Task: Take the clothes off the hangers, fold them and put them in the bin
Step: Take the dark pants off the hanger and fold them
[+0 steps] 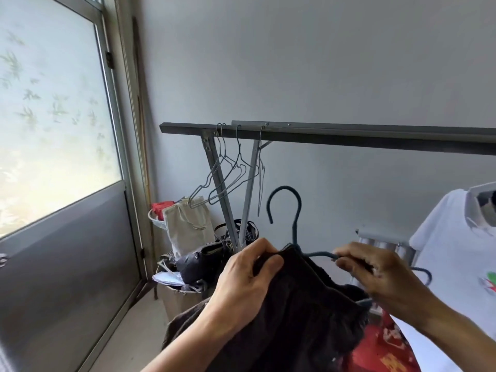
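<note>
Holds a dark garment (pixel 295 323) low in front, off the rail (pixel 349 135) and below it, draped on a blue hanger (pixel 295 229) with the hook upright and free. Grips the cloth's top edge with the left hand (pixel 241 280), curling the fingers round it just left of the hook stem. Pinches the bared hanger shoulder with the right hand (pixel 375 272), just right of the stem. Places the hands near but apart along the hanger's left-to-right axis, sloping down rightward. Likely calls for drawing hanger right, cloth left. Shows no certain bin.
</note>
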The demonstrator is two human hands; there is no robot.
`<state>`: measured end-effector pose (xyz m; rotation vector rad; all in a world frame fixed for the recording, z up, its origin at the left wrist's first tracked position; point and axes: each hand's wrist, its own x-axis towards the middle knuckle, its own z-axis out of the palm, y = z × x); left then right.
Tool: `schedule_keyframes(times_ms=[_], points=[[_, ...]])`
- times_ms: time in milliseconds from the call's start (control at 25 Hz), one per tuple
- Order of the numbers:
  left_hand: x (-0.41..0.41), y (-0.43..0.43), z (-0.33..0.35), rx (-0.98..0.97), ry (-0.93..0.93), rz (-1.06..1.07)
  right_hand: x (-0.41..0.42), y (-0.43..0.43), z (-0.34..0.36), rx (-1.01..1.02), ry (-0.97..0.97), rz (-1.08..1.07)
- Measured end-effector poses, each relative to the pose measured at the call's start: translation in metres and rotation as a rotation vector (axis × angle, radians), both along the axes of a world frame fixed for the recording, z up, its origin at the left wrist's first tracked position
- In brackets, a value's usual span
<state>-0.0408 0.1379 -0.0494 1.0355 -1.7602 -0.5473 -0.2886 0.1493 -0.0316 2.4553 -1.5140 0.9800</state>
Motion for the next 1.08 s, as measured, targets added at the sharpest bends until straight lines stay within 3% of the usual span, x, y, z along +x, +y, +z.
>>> schedule_keyframes(times_ms=[120,280,360,480,680,960,1080], points=[[0.013,-0.004,-0.004,0.024,0.066,0.03,0.006,-0.001,0.006,-0.153,-0.003,-0.092],[0.043,-0.01,-0.013,0.065,0.152,0.157,-0.021,0.006,0.043,-0.24,0.02,-0.421],[0.052,-0.012,-0.013,0.064,0.137,0.192,-0.049,0.003,0.056,-0.166,0.081,-0.563],[0.054,-0.014,-0.008,0.084,0.055,0.191,-0.089,-0.03,0.067,-0.242,0.139,-0.726],[0.057,-0.018,0.006,0.123,-0.051,0.145,-0.025,-0.053,0.123,-0.182,0.118,-0.75],[0.076,-0.015,0.018,0.264,0.02,0.096,0.039,-0.099,0.126,0.084,0.07,-0.71],[0.089,-0.009,0.022,0.317,-0.207,0.047,0.063,-0.106,0.111,0.232,0.056,-0.657]])
